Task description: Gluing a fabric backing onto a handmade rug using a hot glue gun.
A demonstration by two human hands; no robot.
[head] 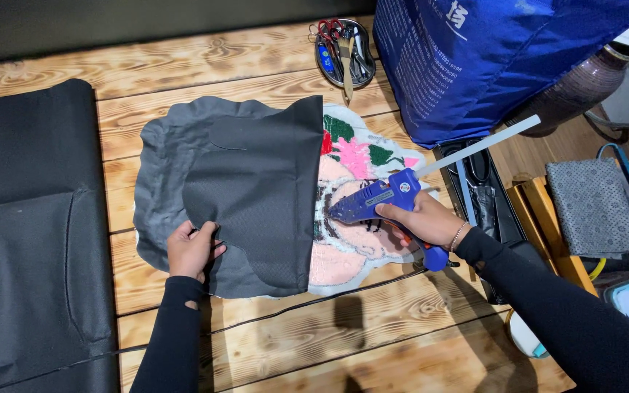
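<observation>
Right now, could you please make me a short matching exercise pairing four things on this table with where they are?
Things:
1. glue gun
2. black backing fabric
3. metal tray of scissors
4. blue bag

Places:
a. far edge of the wooden table
b. standing at the upper right
c. in the right hand
d. folded back, gripped by the left hand

Pairs: 1-c, 2-d, 3-a, 4-b

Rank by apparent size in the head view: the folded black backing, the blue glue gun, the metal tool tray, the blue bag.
1. Blue bag, though cut off by the frame.
2. Black backing.
3. Glue gun and tool tray look alike; the gun is nearer the camera, so unranked.
</observation>
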